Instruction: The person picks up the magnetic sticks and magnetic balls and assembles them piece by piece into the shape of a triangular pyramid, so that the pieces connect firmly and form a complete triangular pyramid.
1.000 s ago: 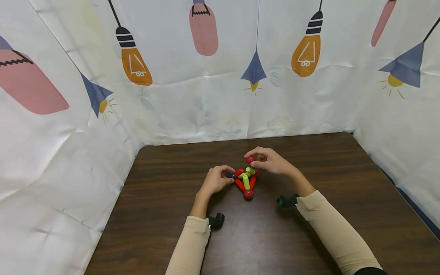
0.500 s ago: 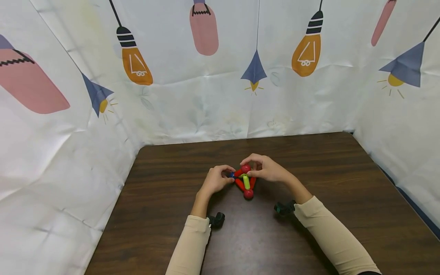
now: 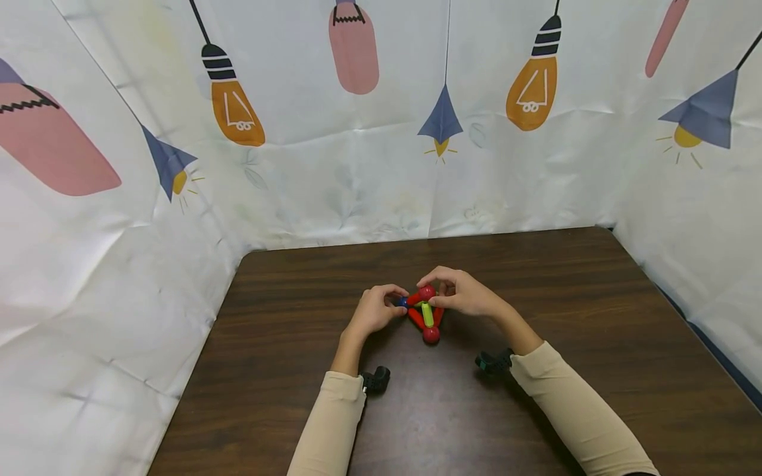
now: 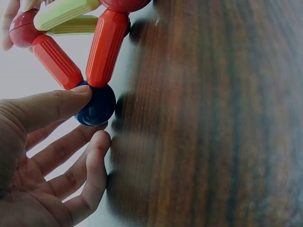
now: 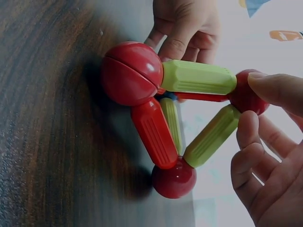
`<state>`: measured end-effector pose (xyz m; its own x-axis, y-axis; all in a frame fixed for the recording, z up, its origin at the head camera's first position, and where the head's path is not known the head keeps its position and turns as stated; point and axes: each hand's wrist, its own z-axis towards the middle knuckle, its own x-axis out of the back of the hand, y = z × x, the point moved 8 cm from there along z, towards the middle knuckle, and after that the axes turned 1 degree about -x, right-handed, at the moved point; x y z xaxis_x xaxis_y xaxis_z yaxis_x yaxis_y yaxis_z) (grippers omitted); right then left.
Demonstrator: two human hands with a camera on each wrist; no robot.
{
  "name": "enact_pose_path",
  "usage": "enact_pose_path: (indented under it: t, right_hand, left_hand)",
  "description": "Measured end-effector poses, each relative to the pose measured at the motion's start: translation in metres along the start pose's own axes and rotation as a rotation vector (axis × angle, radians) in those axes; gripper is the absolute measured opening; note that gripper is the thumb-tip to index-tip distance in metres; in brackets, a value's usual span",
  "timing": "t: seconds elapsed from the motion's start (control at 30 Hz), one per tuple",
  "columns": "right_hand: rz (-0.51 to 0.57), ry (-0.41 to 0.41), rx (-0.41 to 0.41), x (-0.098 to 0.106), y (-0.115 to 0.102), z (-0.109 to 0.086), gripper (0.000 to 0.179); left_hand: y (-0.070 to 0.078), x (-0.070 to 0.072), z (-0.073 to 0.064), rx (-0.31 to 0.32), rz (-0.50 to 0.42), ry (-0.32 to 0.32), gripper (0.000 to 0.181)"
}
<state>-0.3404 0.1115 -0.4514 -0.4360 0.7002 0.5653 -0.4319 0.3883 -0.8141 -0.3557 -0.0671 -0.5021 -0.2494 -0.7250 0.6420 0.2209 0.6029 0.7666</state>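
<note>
A small pyramid of magnetic rods and balls stands on the table. In the left wrist view, my left hand [image 3: 372, 312] pinches its blue ball [image 4: 97, 106] between thumb and fingers. My right hand [image 3: 467, 295] pinches the red ball [image 5: 249, 92] at the top, thumb and index finger on either side. Green rods [image 5: 199, 77] run from that top ball to a near red ball [image 5: 131, 73] and to another red ball [image 5: 174, 179]. A red rod [image 5: 154, 132] joins these lower two. Another red rod [image 4: 108, 49] meets the blue ball.
The dark wooden table [image 3: 268, 344] surrounds the pyramid. A white curtain [image 3: 381, 185] printed with lamps and bulbs hangs behind and along the sides. Each wrist wears a small black camera, one of them the left wrist camera [image 3: 376, 380].
My right hand has come down and toward me with the red ball, which now sits against the rod ends at the top. The left hand has kept its hold on the blue ball.
</note>
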Motion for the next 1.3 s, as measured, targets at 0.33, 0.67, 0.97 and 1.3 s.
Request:
enact_pose_path:
  t: [0.33, 0.67, 0.97, 1.3]
  right_hand:
    - [0.008, 0.005, -0.01, -0.002, 0.001, -0.004, 0.034]
    - [0.062, 0.032, -0.003, -0.005, 0.006, -0.008, 0.037]
    - [0.073, 0.044, -0.041, -0.012, 0.008, -0.015, 0.047]
    - [0.041, 0.104, -0.055, -0.003, 0.014, -0.024, 0.042]
  left_hand:
    - [-0.001, -0.002, 0.001, -0.015, 0.002, -0.016, 0.025]
    - [0.0, -0.001, 0.001, -0.011, -0.002, -0.012, 0.024]
    - [0.002, 0.0, -0.001, -0.005, -0.002, -0.001, 0.025]
    - [0.0, 0.0, -0.001, 0.007, 0.016, 0.028, 0.024]
